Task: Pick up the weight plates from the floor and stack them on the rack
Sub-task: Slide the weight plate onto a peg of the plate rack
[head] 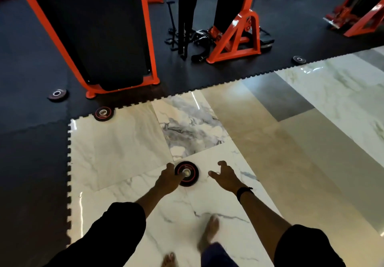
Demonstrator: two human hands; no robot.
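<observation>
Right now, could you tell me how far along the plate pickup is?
Done: nothing visibly; no rack with stacked plates is in view. In hand: the left hand reaches onto the nearest plate on the marble floor, fingers at its centre hole, while the right hand hovers open beside it. Left: that plate, two more by the mat edge, and one far right.

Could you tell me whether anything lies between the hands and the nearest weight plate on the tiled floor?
Nothing visible does. The left hand already reaches the near weight plate, its fingers at the left edge and hub. The right hand hangs open just to the plate's right, with only bare tiled floor between them.
</observation>
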